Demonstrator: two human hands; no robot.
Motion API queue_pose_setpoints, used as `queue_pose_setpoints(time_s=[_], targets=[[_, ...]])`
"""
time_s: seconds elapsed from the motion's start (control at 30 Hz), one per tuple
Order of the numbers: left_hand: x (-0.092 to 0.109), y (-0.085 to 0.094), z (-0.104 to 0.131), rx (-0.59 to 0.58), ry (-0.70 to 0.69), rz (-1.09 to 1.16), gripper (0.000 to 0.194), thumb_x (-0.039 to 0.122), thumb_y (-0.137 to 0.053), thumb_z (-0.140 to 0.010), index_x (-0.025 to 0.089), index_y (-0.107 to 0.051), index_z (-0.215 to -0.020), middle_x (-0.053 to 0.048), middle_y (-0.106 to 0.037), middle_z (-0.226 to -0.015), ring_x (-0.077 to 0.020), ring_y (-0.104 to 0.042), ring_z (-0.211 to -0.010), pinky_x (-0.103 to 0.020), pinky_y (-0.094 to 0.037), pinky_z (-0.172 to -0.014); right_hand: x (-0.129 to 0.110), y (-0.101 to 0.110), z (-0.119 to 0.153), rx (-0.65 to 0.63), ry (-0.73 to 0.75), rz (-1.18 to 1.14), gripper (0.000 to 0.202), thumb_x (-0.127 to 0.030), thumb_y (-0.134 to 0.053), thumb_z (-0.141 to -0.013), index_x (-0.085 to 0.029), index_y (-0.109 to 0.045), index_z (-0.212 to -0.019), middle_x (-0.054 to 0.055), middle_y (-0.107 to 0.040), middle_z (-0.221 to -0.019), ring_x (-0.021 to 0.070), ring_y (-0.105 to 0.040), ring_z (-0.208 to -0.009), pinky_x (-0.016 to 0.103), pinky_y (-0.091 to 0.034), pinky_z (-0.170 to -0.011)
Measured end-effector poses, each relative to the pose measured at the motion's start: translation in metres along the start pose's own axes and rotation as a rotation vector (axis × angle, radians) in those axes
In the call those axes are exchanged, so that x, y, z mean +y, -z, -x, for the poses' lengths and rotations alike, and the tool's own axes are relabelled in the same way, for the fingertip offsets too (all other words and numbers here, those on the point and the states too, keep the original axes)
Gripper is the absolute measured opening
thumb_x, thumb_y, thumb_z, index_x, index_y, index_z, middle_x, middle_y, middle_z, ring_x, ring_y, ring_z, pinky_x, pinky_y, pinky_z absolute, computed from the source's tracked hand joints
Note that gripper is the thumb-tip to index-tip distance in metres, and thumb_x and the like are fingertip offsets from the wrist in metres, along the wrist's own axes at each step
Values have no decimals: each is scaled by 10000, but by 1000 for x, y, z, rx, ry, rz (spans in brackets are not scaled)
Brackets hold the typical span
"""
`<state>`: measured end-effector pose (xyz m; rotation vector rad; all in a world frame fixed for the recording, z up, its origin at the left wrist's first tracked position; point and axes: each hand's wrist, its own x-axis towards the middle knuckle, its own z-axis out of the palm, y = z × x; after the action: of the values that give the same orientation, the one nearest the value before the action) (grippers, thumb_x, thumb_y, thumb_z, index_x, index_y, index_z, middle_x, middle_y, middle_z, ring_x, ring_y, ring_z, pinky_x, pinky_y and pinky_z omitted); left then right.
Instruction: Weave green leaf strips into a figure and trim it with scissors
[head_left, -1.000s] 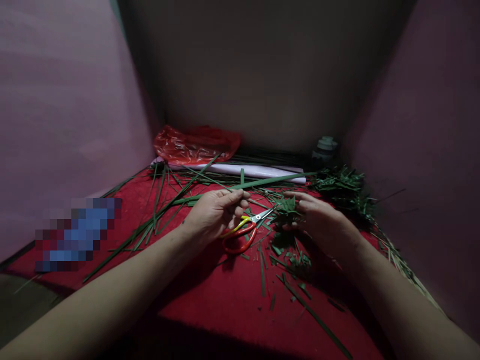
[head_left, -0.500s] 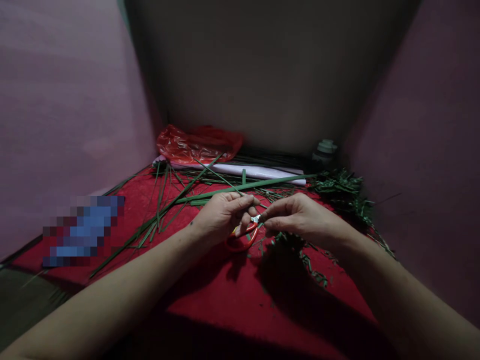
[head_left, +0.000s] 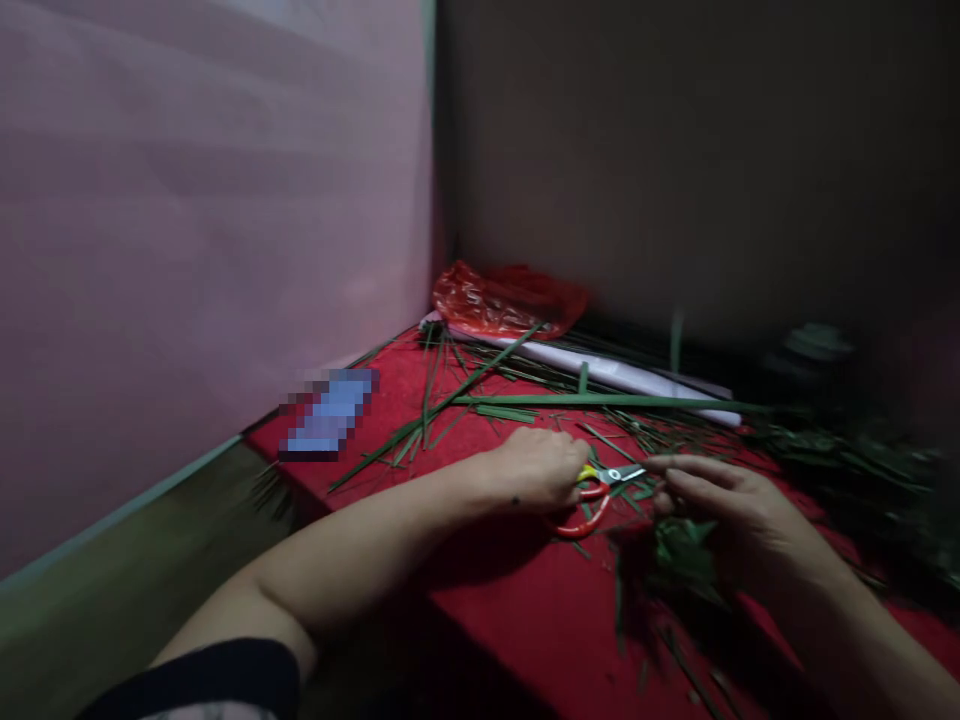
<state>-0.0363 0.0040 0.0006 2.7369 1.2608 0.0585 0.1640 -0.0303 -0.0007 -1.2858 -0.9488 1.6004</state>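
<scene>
My left hand [head_left: 541,470] is closed in a fist around the handles of a pair of scissors [head_left: 592,510] with red and yellow grips. Their metal blades point right, toward my right hand [head_left: 709,490]. The fingertips of that hand are close to the blade tips; whether they touch is unclear. Its lower fingers curl at the top of a folded green leaf piece [head_left: 684,552], which hangs just below them and is partly blurred. Small green leaf clippings [head_left: 634,492] lie on the red cloth [head_left: 480,600] around the blades.
Long green leaf strips [head_left: 540,402] cross the table behind my hands. Farther back are a pale roll [head_left: 600,368] and a red plastic bag [head_left: 510,298]. A pixelated bluish object [head_left: 330,412] lies left, near the table edge. Dark leafy material [head_left: 847,450] and a bottle [head_left: 814,350] stand right.
The view has turned left, so things on the table appear farther right. My left hand has rolled over into a fist on the scissors, and the thin strip at its fingers no longer shows.
</scene>
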Motion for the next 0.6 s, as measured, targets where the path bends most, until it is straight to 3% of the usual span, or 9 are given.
queue_pose_setpoints(time_s=[0.13, 0.33, 0.5, 0.6], targets=[[5, -5, 3, -62, -23, -25, 219, 214, -440, -731, 150, -515, -926, -119, -636, -842, -244, -614, -712, -303, -415, -527, -1, 3, 4, 104, -1, -22, 283, -279, -756, -517, -246, -712, -794, 65, -610, -571, 157, -544, -463, 264, -390, -403], [3, 7, 4, -65, 93, 112, 230, 354, -493, -682, 171, -552, -807, -93, -632, -719, -208, -579, -590, -262, -332, -438, -1, 7, 4, 160, 8, -18, 337, -303, -760, -480, -296, -705, -812, 68, -592, -613, 140, -531, -454, 251, -377, -369], [1, 3, -4, 82, 210, 469, 283, 449, -463, -735, 179, -507, -664, -20, -537, -591, -124, -480, -505, -235, -292, -422, -1, 8, 4, 159, 30, 27, 362, -342, -757, -459, -302, -700, -815, 75, -589, -645, 164, -537, -467, 265, -364, -345], [3, -6, -7, 62, 179, 697, 143, 296, -546, -684, 165, -500, -718, 9, -517, -592, -93, -456, -496, -211, -319, -429, -1, 6, 5, 173, 30, -4, 315, -325, -757, -465, -298, -703, -774, 81, -591, -625, 172, -554, -502, 291, -409, -411]])
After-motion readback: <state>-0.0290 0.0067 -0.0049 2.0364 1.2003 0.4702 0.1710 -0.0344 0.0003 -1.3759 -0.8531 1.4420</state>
